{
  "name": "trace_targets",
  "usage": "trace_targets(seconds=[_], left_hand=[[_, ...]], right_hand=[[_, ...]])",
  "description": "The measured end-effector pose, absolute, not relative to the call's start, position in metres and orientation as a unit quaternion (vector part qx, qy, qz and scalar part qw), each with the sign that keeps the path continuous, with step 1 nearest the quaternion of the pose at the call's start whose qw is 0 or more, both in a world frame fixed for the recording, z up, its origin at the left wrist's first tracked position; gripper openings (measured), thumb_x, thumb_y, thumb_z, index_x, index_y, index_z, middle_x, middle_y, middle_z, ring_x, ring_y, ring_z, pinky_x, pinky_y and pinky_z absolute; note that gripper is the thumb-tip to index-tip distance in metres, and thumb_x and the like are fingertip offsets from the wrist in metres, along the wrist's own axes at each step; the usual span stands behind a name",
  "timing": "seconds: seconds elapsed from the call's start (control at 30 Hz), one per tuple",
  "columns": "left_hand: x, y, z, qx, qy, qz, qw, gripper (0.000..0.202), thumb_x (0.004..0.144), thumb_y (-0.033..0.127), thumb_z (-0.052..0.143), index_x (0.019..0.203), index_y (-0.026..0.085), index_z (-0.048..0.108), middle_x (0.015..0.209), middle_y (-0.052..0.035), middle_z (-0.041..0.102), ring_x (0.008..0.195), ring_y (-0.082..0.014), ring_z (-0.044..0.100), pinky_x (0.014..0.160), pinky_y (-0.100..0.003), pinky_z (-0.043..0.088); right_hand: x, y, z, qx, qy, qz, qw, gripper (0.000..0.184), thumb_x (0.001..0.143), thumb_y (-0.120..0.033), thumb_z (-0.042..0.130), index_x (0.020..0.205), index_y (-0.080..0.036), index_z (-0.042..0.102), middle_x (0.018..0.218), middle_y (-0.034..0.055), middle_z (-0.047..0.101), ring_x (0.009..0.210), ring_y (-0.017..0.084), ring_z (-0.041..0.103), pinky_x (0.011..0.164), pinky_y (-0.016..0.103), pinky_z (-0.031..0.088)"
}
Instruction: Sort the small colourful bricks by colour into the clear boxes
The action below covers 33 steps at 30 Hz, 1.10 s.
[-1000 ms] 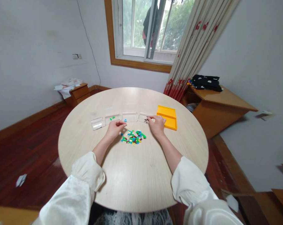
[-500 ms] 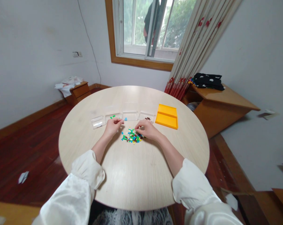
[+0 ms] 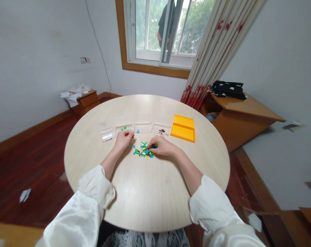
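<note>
A heap of tiny building bricks [image 3: 144, 151], green, blue, brown, yellow and white, lies mid-table. At its right edge my right hand [image 3: 162, 145] reaches in with thumb and forefinger pinched together, covering part of the heap. Whatever is between those fingertips is too small to name. My left hand [image 3: 123, 140] hovers left of the heap, its fingers closed in a pinch by the front of a clear box [image 3: 119, 131] with green bricks [image 3: 124, 128]. A dark reddish speck shows at its fingertips; its kind cannot be made out.
Behind the heap stand more clear boxes: one at the left [image 3: 104, 137], a middle one [image 3: 146, 131] with blue bricks [image 3: 138, 131], and another [image 3: 157, 132] with brown bricks [image 3: 162, 130]. An open yellow case [image 3: 182, 133] lies at the right on the round table [image 3: 145, 192].
My right hand has dropped slightly, deeper into the heap, so the brown bricks in the box behind show more fully. My left hand has shifted a little left, fingers curled more.
</note>
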<state>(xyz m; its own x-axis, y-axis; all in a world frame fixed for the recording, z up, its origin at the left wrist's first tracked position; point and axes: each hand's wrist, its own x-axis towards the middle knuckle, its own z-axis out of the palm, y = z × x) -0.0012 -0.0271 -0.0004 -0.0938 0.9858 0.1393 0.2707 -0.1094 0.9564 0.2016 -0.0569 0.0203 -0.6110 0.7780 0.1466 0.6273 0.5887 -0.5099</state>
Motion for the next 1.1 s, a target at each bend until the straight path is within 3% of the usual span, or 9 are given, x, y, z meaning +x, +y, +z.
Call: trace_targets(seconds=[0.3, 0.57, 1.1], left_hand=[[0.000, -0.027, -0.001, 0.565, 0.561, 0.485, 0.363, 0.029, 0.068, 0.038, 0.052, 0.049, 0.016, 0.051, 0.043, 0.0036, 0.044, 0.042, -0.0080, 0.036, 0.044, -0.021, 0.027], [-0.001, -0.027, -0.002, 0.562, 0.561, 0.480, 0.373, 0.029, 0.068, 0.039, 0.052, 0.051, 0.016, 0.051, 0.041, 0.0043, 0.041, 0.039, -0.0083, 0.036, 0.042, -0.021, 0.026], [0.008, -0.040, 0.008, 0.637, 0.450, 0.409, 0.473, 0.032, 0.060, 0.045, 0.065, 0.061, 0.013, 0.065, 0.056, -0.0017, 0.060, 0.054, -0.0121, 0.050, 0.054, -0.025, 0.037]], right_hand=[[0.200, -0.058, 0.020, -0.416, -0.866, 0.212, 0.178, 0.015, 0.070, -0.012, 0.063, 0.078, -0.019, 0.074, 0.079, 0.0025, 0.072, 0.074, 0.013, 0.062, 0.074, 0.026, 0.042], [0.197, -0.061, 0.020, -0.424, -0.861, 0.217, 0.179, 0.020, 0.067, -0.006, 0.059, 0.078, -0.016, 0.073, 0.073, 0.0017, 0.071, 0.068, 0.011, 0.060, 0.072, 0.024, 0.042], [0.192, -0.057, 0.013, -0.402, -0.805, 0.238, 0.367, 0.011, 0.071, -0.008, 0.056, 0.075, -0.015, 0.064, 0.074, 0.0005, 0.066, 0.073, 0.012, 0.060, 0.071, 0.024, 0.044]])
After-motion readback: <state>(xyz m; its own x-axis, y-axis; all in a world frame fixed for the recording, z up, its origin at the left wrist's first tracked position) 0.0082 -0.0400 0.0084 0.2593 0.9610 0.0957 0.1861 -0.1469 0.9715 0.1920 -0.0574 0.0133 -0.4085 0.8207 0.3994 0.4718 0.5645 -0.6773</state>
